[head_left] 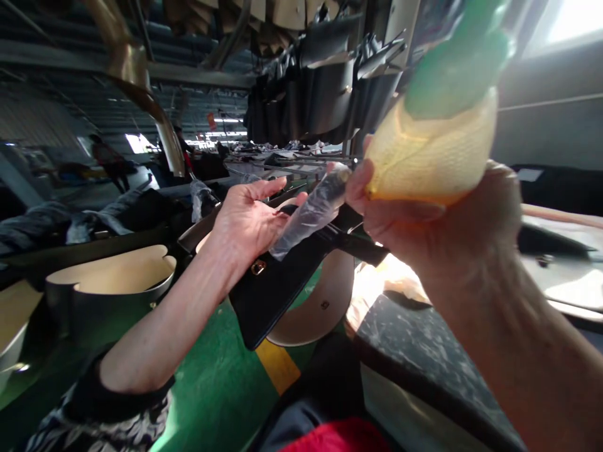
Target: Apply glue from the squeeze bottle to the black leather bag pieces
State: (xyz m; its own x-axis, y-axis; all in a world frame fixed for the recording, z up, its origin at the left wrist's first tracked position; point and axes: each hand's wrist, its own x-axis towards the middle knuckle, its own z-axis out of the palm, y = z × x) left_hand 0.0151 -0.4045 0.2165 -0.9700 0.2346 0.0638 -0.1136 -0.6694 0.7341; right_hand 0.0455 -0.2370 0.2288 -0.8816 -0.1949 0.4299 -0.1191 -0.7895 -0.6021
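A black bag (pixel 277 282) is being held up between the two hands, and it is tilted. The left hand (pixel 247 216) is being kept open, palm up, with its fingers spread; its heel is being pressed on the top edge of the black bag, close to a small gold clasp (pixel 257 268). A roll of clear plastic (pixel 313 210) is lying across the black bag, with one end at the left hand's fingers and the other end at the right hand's thumb. The right hand (pixel 424 220) is being held closed around a yellow cloth (pixel 433 154), up and to the right of the black bag. A green thing (pixel 459 63) is sticking out above the yellow cloth; it is too blurred to tell what it is.

Left of the black bag, an open bag shell (pixel 113 282) with a pale inside is standing. Nothing can be seen inside it. Under the black bag, a green floor (pixel 217 376) is showing.
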